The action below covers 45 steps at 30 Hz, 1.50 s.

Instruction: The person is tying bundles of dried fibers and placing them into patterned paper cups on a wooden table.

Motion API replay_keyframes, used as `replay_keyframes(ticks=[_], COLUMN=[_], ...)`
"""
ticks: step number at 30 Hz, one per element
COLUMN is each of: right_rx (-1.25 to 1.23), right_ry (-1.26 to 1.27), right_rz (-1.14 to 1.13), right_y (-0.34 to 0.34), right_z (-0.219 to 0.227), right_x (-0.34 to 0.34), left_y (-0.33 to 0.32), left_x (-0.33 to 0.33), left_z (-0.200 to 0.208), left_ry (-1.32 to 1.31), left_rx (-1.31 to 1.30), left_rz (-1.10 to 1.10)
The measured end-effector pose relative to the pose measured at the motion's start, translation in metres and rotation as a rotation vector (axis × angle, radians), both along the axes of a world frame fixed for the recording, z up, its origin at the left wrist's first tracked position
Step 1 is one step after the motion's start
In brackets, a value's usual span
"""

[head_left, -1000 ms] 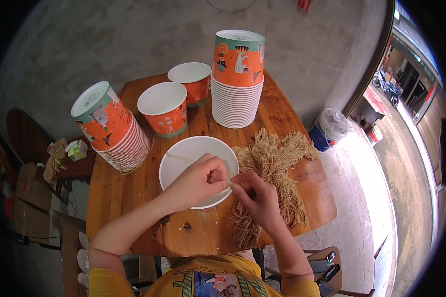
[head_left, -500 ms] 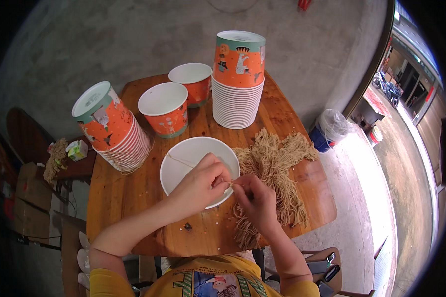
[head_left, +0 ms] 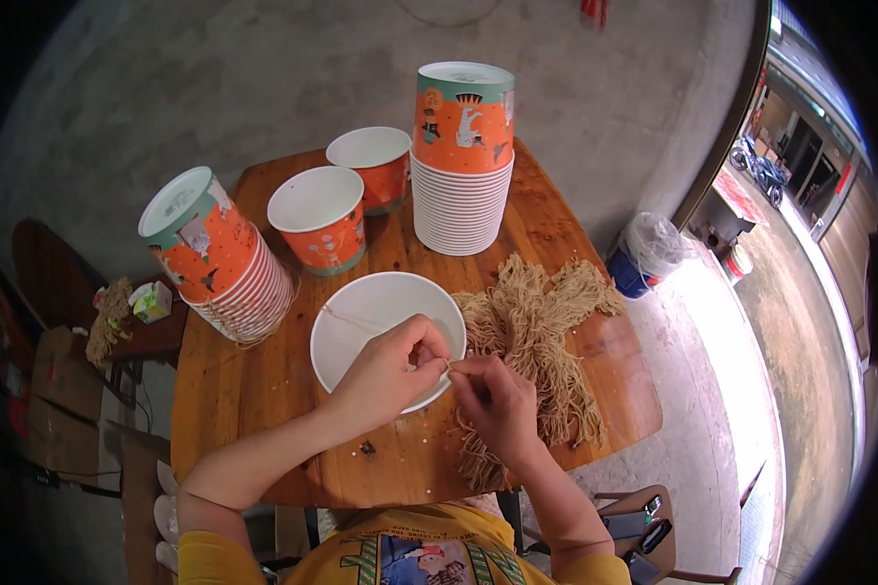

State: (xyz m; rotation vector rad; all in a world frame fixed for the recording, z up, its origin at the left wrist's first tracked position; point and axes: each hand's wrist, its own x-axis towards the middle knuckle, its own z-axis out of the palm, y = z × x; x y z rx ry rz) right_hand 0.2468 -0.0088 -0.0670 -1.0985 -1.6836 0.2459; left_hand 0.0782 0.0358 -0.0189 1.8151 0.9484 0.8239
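Observation:
My left hand is closed in a pinch over the right part of a large white paper bucket. A thin beige string trails from it across the bucket's opening to the left rim. My right hand pinches at the same spot just over the bucket's right rim, fingertips touching or nearly touching the left ones. The small bit of string between them is partly hidden by the fingers. Beside my right hand lies a heap of tan string strands, reaching toward the table's near edge.
On the wooden table stand two upright orange buckets, a tall upside-down stack behind, and a leaning stack with string round it at left. A stool holding phones is at right, a blue pail beyond.
Both hands stay pinched together over the bucket's right rim, with only a slight shift of the fingers. The whole view has moved a little; the buckets and string heap keep their places.

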Motion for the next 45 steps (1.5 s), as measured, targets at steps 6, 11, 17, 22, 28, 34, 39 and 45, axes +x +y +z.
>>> replay_keyframes(ticks=[6,11,17,22,28,34,39,45], right_rx=[-0.044,-0.267,-0.418,-0.255,0.032,-0.004,0.1,-0.065], right_ry=[0.076,0.219,0.376,0.12,-0.049,-0.11,-0.22,-0.014], right_rz=[-0.008,-0.017,0.071,-0.058,-0.04,-0.062,-0.028,0.015], right_y=[-0.001,-0.002,0.0,-0.004,-0.001,-0.003,0.0,-0.003], right_z=[0.002,0.007,0.006,0.008,0.0,0.008,0.005,0.0], right_x=[-0.001,-0.002,0.002,0.007,0.01,0.009,0.013,0.008], left_y=[0.003,0.001,0.001,0.001,-0.001,-0.006,-0.007,-0.004], left_x=[0.0,0.0,0.001,0.0,0.002,0.004,0.003,0.0], left_z=[-0.005,-0.001,0.0,-0.001,0.003,0.007,0.007,0.006], left_ry=[-0.085,-0.079,-0.064,-0.051,-0.021,0.038,0.082,0.111], left_rx=[-0.014,-0.043,-0.065,-0.057,-0.009,0.099,0.16,0.025], left_rz=[-0.04,-0.056,-0.053,-0.038,-0.043,-0.024,-0.022,-0.13])
